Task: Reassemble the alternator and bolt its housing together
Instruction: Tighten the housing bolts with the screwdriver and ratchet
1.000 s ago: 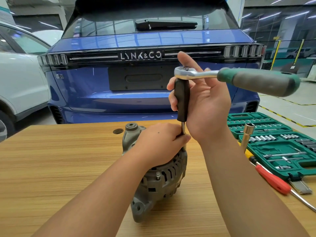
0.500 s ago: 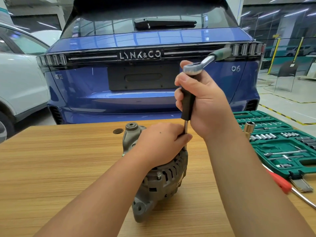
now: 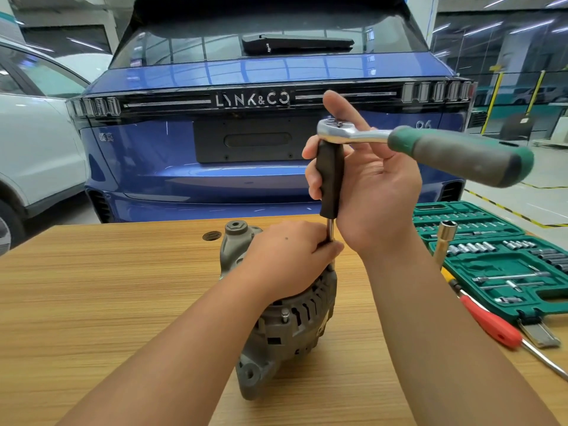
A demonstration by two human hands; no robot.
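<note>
A grey alternator (image 3: 285, 327) stands on the wooden table (image 3: 107, 287). My left hand (image 3: 289, 256) lies over its top, fingers pinching the thin steel shaft (image 3: 330, 230) of an upright driver with a black grip (image 3: 330, 176). A chrome ratchet (image 3: 347, 132) with a green and grey handle (image 3: 461, 158) sits on the top of that driver, its handle pointing right. My right hand (image 3: 368, 192) wraps around the black grip just under the ratchet head. The bolt under the shaft is hidden by my left hand.
An open green socket case (image 3: 498, 256) lies at the table's right. A brass-coloured tube socket (image 3: 444, 241) and a red-handled screwdriver (image 3: 491, 324) lie beside the case. A blue car (image 3: 246, 149) stands just behind the table, a white car (image 3: 33, 149) at the left.
The ratchet handle swung away toward the car half a second ago and has come back round to point right. My left hand and the alternator stayed put.
</note>
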